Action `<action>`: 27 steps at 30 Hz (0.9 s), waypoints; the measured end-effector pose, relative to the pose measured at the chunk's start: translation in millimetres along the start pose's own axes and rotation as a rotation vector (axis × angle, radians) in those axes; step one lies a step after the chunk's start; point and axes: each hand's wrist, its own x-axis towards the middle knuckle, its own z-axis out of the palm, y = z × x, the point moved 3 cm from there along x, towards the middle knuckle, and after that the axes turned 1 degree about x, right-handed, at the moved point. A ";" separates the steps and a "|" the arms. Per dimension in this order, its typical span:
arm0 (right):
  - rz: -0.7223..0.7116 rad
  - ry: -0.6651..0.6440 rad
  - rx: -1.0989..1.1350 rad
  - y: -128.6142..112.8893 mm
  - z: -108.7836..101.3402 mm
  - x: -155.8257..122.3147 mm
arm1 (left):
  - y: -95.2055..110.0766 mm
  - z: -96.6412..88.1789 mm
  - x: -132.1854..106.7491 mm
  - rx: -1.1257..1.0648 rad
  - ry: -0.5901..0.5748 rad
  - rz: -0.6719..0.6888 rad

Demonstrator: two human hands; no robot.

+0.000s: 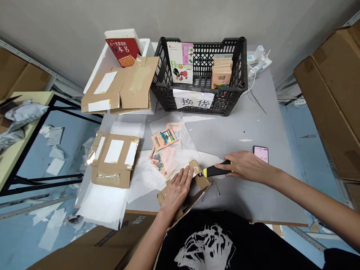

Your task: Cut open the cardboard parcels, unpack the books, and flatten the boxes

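My right hand (pixel 242 165) is closed round the black and yellow handle of a utility knife (pixel 215 170). Its tip meets the edge of a small cardboard box (pixel 203 182) at the front of the table. My left hand (pixel 178 187) lies flat on that box with fingers stretched out, pressing it down. Part of the box is hidden under this hand. Just beyond lie several small orange picture booklets (pixel 164 138), some on or under clear plastic wrap (pixel 187 140).
Flattened cardboard (pixel 112 176) with white labels lies at left. Behind are a black crate (pixel 225 107) holding books and a white foam box (pixel 97 67) with a red book (pixel 123 50) and cardboard. A phone (pixel 261 153) lies right; a power strip (pixel 260 65) sits at back right.
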 end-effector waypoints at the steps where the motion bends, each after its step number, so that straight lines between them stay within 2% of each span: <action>1: 0.002 -0.005 -0.001 -0.8 1.3 0.6 | -0.4 0.3 -0.4 -0.010 0.005 -0.001; 7: 0.109 0.004 0.008 18.0 8.2 -16.5 | -2.4 4.6 -7.2 -0.093 0.057 0.000; 10: 0.156 -0.014 0.189 29.9 0.6 -31.7 | -5.1 5.6 -11.2 -0.151 0.094 -0.059; 12: 0.209 -0.010 0.326 37.0 -4.0 -37.2 | -7.8 4.8 -11.6 -0.195 0.035 -0.129; 14: 0.360 0.039 0.337 45.5 -0.7 -35.3 | -10.2 2.8 -8.7 -0.225 -0.088 -0.214; 16: 0.555 0.096 0.220 52.0 15.0 -25.3 | -11.7 -0.1 -3.1 -0.232 -0.231 -0.302; 18: 0.677 0.086 0.087 51.7 43.4 -8.4 | -12.2 -3.1 3.1 -0.235 -0.353 -0.376; 23: 0.751 -0.036 0.024 31.8 126.6 25.3 | -12.7 -6.5 6.9 -0.304 -0.452 -0.446; 25: 0.774 -0.039 0.037 24.4 149.0 26.6 | -14.8 -4.8 2.8 -0.314 -0.488 -0.442; 27: 0.816 -0.002 0.079 19.3 161.5 23.4 | -18.8 -3.5 -2.0 -0.324 -0.513 -0.444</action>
